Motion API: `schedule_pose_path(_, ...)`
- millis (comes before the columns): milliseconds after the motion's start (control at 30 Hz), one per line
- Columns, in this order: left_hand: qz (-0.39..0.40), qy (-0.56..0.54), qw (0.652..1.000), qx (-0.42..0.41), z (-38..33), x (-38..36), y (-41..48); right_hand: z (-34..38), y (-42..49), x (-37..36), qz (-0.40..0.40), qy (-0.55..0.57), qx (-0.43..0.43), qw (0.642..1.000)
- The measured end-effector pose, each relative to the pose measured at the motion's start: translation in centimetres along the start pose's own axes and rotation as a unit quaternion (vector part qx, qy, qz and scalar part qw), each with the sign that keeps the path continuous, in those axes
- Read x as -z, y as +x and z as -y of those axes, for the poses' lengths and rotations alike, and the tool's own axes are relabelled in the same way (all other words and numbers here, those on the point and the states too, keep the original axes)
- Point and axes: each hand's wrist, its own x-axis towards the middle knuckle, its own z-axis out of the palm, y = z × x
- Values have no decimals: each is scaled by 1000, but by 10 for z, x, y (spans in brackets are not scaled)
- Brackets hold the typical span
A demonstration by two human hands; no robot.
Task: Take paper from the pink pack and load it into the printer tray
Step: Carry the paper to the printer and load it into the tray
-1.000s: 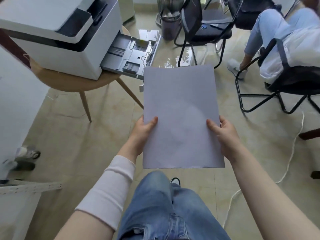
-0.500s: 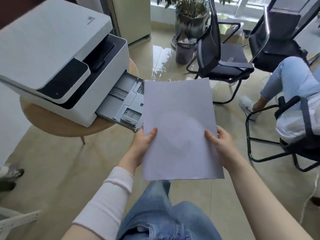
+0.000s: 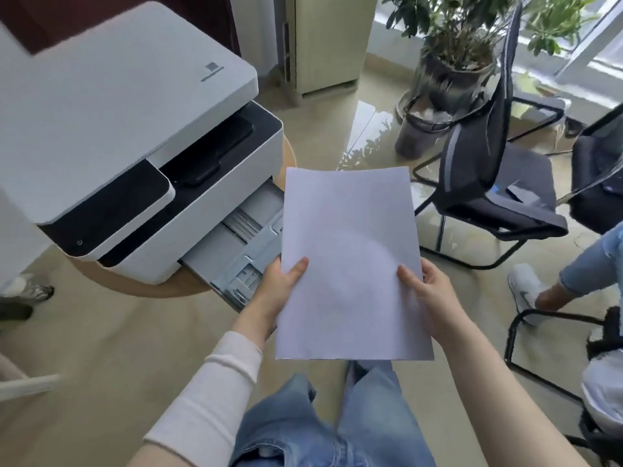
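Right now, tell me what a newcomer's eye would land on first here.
First the white paper, held up mid-frame between the left hand and right hand. Next the white printer at upper left on a round wooden table, its tray pulled open toward the paper.

A round wooden worktop (image 3: 141,287) stands at the left on the glossy floor (image 3: 101,348). The printer (image 3: 135,156) sits directly on it. Its open tray (image 3: 236,251) juts past the worktop's near right edge.
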Motion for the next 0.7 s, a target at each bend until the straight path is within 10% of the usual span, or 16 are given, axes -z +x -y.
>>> schedule_pose_path(700, -335, -229, 911, 67, 32, -54, -3, 49, 159, -40, 323, -285, -48, 901)
